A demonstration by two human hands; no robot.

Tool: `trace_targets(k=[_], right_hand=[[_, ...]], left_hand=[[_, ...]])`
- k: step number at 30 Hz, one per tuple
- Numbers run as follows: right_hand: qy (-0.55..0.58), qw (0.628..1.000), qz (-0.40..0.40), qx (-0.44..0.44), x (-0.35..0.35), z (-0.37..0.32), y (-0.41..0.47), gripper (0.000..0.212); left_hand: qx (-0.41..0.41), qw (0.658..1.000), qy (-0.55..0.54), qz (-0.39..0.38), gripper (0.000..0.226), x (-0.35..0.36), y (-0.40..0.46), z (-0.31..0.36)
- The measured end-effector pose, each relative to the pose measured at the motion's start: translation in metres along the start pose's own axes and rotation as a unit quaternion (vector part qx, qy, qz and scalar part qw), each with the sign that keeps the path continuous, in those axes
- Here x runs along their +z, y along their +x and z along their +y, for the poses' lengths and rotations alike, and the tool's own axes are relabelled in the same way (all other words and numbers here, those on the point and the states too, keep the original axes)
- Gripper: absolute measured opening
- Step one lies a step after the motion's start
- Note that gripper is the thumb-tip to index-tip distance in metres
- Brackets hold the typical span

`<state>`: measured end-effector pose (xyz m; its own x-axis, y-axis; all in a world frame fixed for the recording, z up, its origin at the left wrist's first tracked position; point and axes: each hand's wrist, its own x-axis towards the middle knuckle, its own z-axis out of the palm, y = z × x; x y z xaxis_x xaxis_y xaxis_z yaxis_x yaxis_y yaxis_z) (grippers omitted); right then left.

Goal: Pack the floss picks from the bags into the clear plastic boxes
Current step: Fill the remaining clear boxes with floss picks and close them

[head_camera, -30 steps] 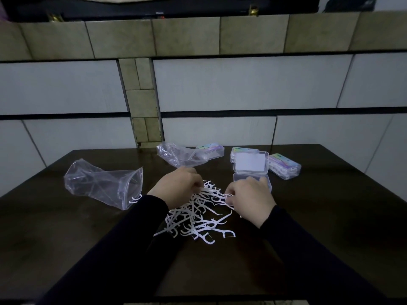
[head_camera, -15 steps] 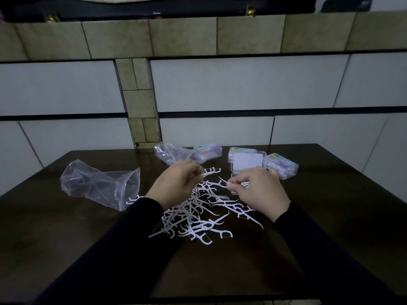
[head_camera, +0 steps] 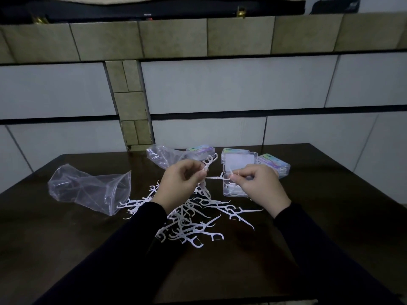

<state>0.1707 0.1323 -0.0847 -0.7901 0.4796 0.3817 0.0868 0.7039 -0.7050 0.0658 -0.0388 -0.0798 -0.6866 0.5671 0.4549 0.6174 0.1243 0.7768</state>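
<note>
Both grips pinched: your left hand [head_camera: 179, 186] holds bunch of white plastic floss picks [head_camera: 208, 165], your right hand [head_camera: 256, 186] pinches single pick over open clear plastic box [head_camera: 234, 191]. Risk: interlocked picks snag, spill onto dark desk [head_camera: 330, 194]; loose pile [head_camera: 193, 219] awaits.

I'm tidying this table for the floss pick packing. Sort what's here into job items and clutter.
Job items: loose floss picks, open clear box, picks in left hand and right hand, closed boxes, emptied bags.
Clutter: nothing on the table; only the tiled wall behind.
</note>
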Motion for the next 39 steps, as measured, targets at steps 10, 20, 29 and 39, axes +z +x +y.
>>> trace_targets(k=[10,20,29,39], right_hand=[[0.045,0.993,0.092,0.057,-0.001,0.025,0.01,0.022],[0.314,0.925,0.134,0.166,0.008,0.037,0.017,0.024],[0.346,0.904,0.142,0.205,0.017,0.054,0.022,0.018],[0.246,0.95,0.093,0.168,0.011,0.054,0.022,0.009]], left_hand=[[-0.035,0.997,-0.061,0.01,0.006,0.023,0.007,0.008],[-0.067,0.986,-0.135,0.078,0.009,0.059,0.039,0.021],[-0.122,0.969,-0.193,0.1,0.011,0.09,0.047,0.006],[-0.105,0.991,-0.084,-0.023,0.01,0.089,0.044,-0.009]])
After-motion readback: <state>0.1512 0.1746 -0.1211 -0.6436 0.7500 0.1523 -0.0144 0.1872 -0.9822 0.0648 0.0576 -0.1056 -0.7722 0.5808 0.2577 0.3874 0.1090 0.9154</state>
